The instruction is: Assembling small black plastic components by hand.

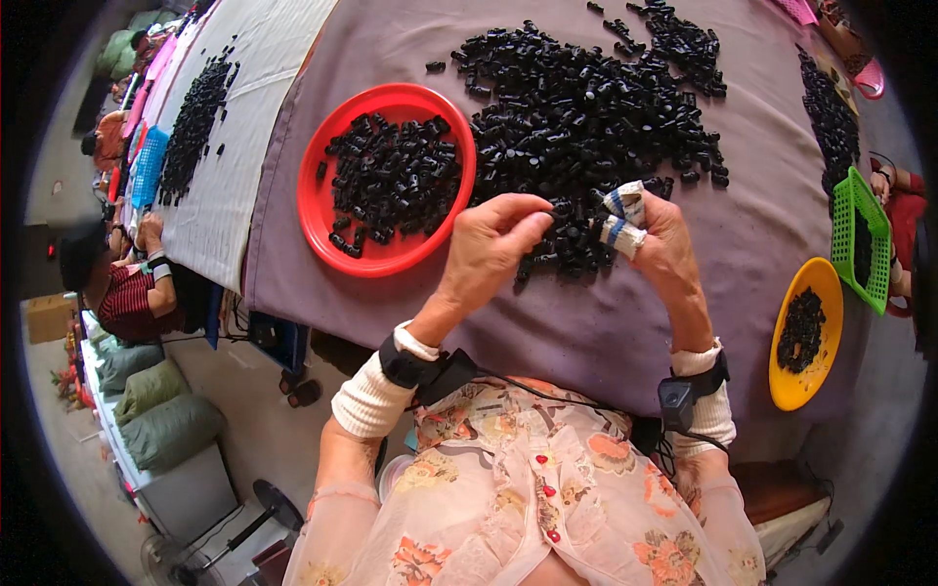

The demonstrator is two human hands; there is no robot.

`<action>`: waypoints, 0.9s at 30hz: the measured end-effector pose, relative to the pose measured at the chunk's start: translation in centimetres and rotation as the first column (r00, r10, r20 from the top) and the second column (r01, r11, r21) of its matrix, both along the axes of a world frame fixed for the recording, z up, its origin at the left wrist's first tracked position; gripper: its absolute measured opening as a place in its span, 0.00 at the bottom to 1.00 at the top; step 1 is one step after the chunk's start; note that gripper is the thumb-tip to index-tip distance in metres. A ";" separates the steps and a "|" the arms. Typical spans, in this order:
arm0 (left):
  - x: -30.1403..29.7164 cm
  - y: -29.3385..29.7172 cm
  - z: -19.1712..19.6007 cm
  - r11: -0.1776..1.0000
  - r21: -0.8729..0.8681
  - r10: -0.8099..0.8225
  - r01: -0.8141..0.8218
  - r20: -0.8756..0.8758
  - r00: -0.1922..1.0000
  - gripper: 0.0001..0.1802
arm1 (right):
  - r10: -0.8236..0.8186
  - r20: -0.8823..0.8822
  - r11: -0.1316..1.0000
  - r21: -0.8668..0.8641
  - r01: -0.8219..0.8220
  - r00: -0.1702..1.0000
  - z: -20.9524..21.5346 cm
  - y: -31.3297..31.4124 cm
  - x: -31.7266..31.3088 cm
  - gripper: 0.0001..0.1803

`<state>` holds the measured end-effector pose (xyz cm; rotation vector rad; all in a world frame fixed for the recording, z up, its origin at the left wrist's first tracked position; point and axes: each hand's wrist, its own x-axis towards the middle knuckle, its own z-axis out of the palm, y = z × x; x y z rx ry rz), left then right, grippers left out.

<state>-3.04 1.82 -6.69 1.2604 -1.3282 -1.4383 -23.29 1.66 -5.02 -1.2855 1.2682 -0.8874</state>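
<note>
Here, both hands hover over the near edge of a big heap of small black caps (586, 117) on the purple cloth (391, 303): the left hand (489, 244) pinches its fingertips together on something too small to tell, and the right hand (657, 244), two fingers wrapped in tape, curls beside it, its hold hidden. Just left of the left hand sits a red plate (315, 200) of caps; well right of the right hand, a yellow dish (788, 391) and green basket (860, 210).

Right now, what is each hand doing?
Left hand: fingers pinched together over the heap of small black plastic pieces; contents hidden.
Right hand: taped fingers curled beside the heap; grip cannot be told.
</note>
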 end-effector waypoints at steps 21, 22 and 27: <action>0.9 0.6 2.0 0.951 0.279 0.091 0.136 -0.669 0.738 0.10 | 0.092 0.147 0.994 -0.066 -0.083 0.985 2.2 -1.3 3.7 0.06; 1.0 0.4 1.8 0.947 0.288 0.099 0.140 -0.679 0.728 0.11 | 0.102 0.131 0.994 -0.063 -0.094 0.986 2.1 -1.2 3.8 0.06; 0.9 0.3 1.4 0.944 0.292 0.115 0.155 -0.729 0.675 0.11 | 0.126 0.246 0.992 -0.023 -0.124 0.961 2.0 -1.0 3.8 0.07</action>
